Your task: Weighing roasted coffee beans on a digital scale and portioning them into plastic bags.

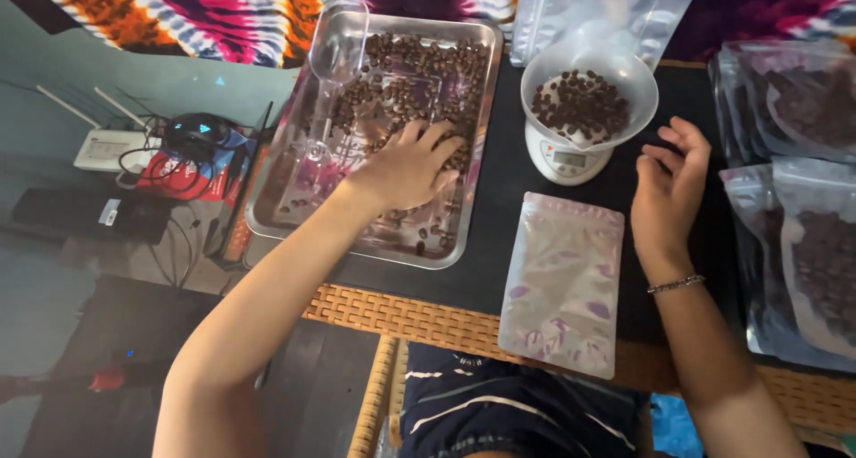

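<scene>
Left hand [408, 165] cupping beans [419, 74] in metal tray [267, 210] | right hand [669, 186] loose, empty | iridescent pouch [562, 284] flat below scale [563, 162]

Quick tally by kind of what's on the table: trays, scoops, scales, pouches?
Metal tray: 1
Clear plastic scoop: 1
Scale with bowl: 1
Empty pouches, flat one and back one: 2
Filled pouches, upper and lower: at least 2; stacked, exact count unclear
Total: at least 7
</scene>
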